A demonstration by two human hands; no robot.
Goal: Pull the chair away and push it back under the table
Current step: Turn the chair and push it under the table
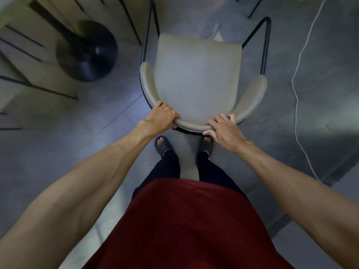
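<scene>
A grey padded chair with a curved backrest and a thin black metal frame stands on the tiled floor right in front of me, its seat facing away. My left hand grips the left end of the backrest's curve, fingers curled round the rim. My right hand holds the right part of the same rim, fingers over the top and thumb below. The round black base of a table pedestal stands on the floor at the upper left, apart from the chair; the tabletop itself is out of sight.
Thin black legs of other furniture cross the far left and top edges. A white cable trails down the floor on the right. My feet in dark slippers stand just behind the chair.
</scene>
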